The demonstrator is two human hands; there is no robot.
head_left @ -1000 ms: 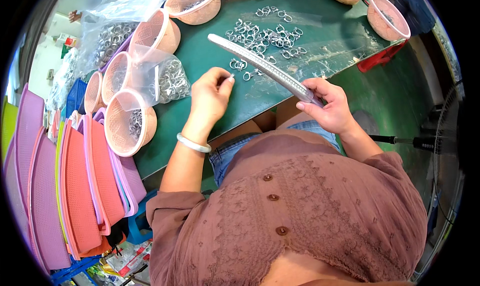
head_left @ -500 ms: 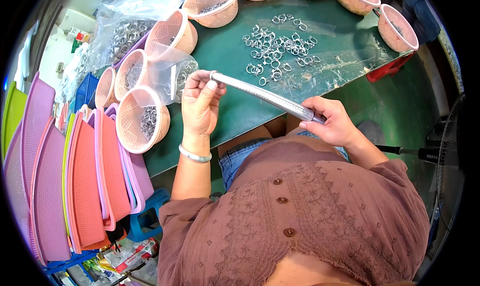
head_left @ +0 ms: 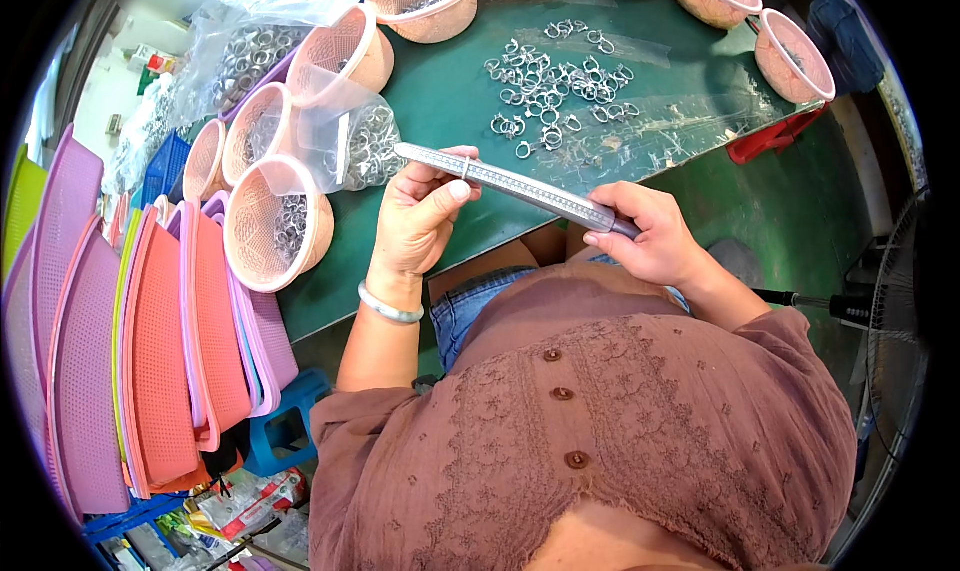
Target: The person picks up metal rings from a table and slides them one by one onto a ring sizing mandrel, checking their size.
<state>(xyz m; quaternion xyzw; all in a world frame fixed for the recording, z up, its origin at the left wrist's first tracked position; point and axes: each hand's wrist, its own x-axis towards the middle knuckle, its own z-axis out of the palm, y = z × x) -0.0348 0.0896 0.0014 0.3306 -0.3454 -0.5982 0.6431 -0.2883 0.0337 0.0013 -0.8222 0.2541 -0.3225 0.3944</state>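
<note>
My right hand (head_left: 648, 233) is closed round the dark handle of a ring mandrel (head_left: 540, 193), a long tapered silver rod with a marked scale. The rod slants up to the left, its thin tip past my left hand (head_left: 428, 206). A silver ring (head_left: 466, 167) sits around the rod a short way in from the tip. My left thumb and fingers pinch that ring. Beyond the rod, several loose silver rings (head_left: 550, 91) lie in a spread pile on the green table (head_left: 440, 101).
Pink baskets, such as the near one (head_left: 318, 233), line the table's left and far edges, some holding rings. A clear bag of rings (head_left: 372, 143) lies beside them. Stacked coloured baskets (head_left: 160, 351) stand at the left, near a blue stool (head_left: 285, 426). A fan (head_left: 895, 311) is at the right.
The ring has moved from the mandrel's tip further along the rod, with my left fingers on it. The tip now sticks out past my left hand, and the rod has shifted slightly left.
</note>
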